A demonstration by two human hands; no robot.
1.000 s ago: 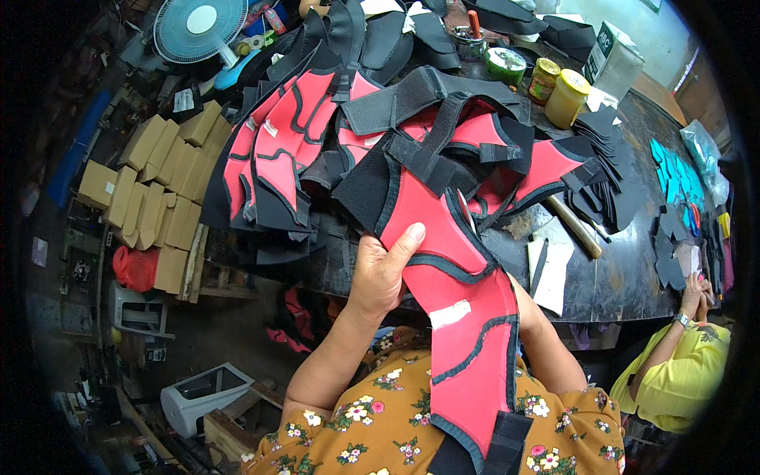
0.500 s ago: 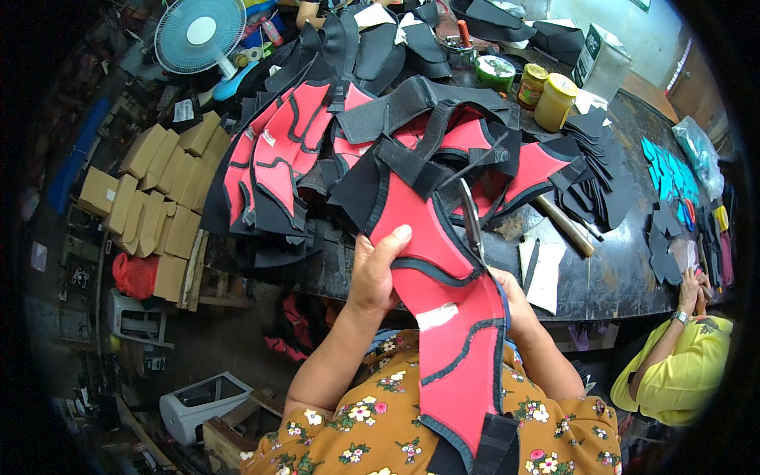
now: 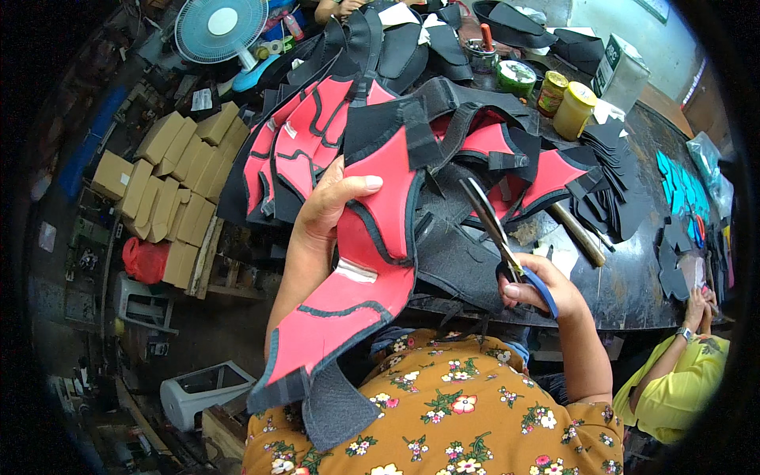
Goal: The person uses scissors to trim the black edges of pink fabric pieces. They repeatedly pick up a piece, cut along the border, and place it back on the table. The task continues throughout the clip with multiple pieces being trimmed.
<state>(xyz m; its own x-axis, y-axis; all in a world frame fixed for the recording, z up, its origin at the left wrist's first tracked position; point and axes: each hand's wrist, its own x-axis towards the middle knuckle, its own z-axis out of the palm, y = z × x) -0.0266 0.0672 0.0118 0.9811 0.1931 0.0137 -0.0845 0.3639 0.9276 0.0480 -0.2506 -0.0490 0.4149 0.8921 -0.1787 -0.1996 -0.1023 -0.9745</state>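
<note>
Left hand (image 3: pixel 324 210) grasps a red-and-black padded panel (image 3: pixel 372 261); right hand (image 3: pixel 546 289) is clenched on blue-handled scissors (image 3: pixel 503 237) over the desk's (image 3: pixel 625 285) near edge.

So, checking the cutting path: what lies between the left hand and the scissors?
In the head view, the red-and-black piece held by the left hand, then black fabric, reach across to the scissors in the right hand.

One scissors (image 3: pixel 507 245), one fan (image 3: pixel 220 28), perhaps three jars (image 3: pixel 574 111).
</note>
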